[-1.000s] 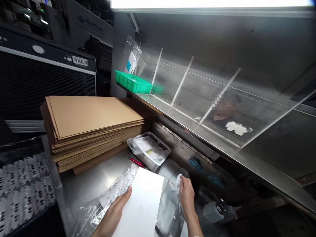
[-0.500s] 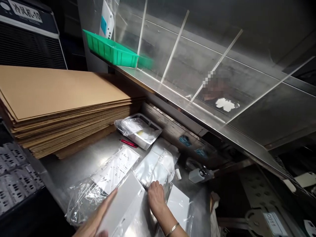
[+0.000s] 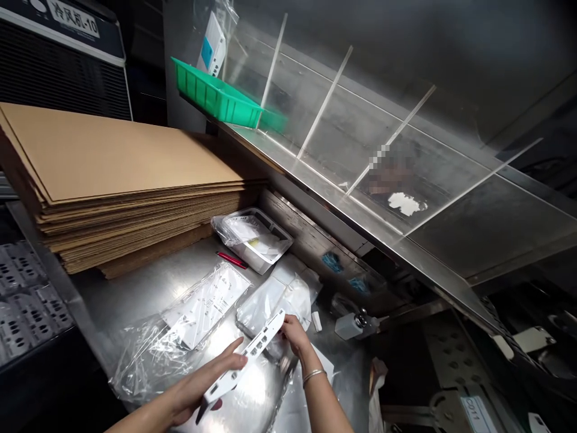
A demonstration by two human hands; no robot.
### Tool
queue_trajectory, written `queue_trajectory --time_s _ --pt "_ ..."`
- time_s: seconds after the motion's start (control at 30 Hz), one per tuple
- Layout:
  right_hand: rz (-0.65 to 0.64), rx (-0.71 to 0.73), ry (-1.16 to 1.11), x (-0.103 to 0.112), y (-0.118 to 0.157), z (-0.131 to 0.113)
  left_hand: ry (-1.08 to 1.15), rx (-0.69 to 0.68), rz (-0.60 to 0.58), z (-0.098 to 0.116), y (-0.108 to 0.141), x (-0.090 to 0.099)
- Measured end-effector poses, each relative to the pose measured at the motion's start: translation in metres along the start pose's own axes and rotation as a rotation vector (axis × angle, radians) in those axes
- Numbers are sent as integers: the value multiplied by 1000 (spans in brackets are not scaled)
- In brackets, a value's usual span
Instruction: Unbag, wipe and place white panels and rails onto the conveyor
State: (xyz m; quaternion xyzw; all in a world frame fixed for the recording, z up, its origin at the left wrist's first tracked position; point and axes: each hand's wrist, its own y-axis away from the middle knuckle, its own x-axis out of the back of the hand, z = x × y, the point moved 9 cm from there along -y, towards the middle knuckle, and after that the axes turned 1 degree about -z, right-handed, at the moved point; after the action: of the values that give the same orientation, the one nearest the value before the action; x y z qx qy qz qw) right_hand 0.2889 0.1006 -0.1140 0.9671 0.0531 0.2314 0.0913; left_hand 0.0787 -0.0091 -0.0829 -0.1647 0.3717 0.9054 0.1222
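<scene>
Both my hands hold a long white plastic piece [image 3: 242, 362] with rectangular slots along its face, tilted across the space above the table. My left hand [image 3: 201, 385] grips its lower end, and my right hand [image 3: 294, 337] grips its upper end. Below them lies a crumpled transparent plastic bag [image 3: 151, 361]. Beyond my left hand is a bagged white slotted panel [image 3: 206, 305]. Right next to the piece's upper end is a white, cloudy plastic bag [image 3: 270, 304]. A bangle circles my right wrist [image 3: 314, 377].
The steel table [image 3: 135, 282] holds a tall cardboard sheet stack [image 3: 112, 159], a red pen [image 3: 231, 260] and a metal tray of bagged items [image 3: 252, 240]. A crate of grey slotted parts [image 3: 22, 300] sits left. Above stands an acrylic-divided steel shelf [image 3: 324, 150] with a green tray [image 3: 216, 99].
The white piece has turned from a flat face to its slotted side, and both hands now hold it. The view has shifted slightly, and the hands sit closer together.
</scene>
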Motion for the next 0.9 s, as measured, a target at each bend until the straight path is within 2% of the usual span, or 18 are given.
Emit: queue_trajectory --time_s 0.07,0.13,0.23,0.3,0.43,0.5,0.57,0.73,0.9 --pt "166 62 -59 23 4 -14 -39 77 -4 5 -3 -11" --pt "311 121 -84 48 9 -27 -25 83 -28 7 -5 -13" --pt "406 148 -33 65 17 -39 132 100 -132 -3 -8 -11" --pt "371 133 45 54 19 -39 238 82 -148 -8 -10 -3" --pt "250 69 193 6 18 -31 265 72 -71 -11 -10 18" --pt "250 34 227 -10 15 -26 236 99 -77 -10 -6 20" --pt "271 9 216 -16 12 -21 200 88 -79 -5 -3 21" --pt "326 -5 -23 -6 8 -9 128 60 -107 6 -4 7" --pt "581 66 -352 33 18 -10 24 52 -49 6 -16 1"
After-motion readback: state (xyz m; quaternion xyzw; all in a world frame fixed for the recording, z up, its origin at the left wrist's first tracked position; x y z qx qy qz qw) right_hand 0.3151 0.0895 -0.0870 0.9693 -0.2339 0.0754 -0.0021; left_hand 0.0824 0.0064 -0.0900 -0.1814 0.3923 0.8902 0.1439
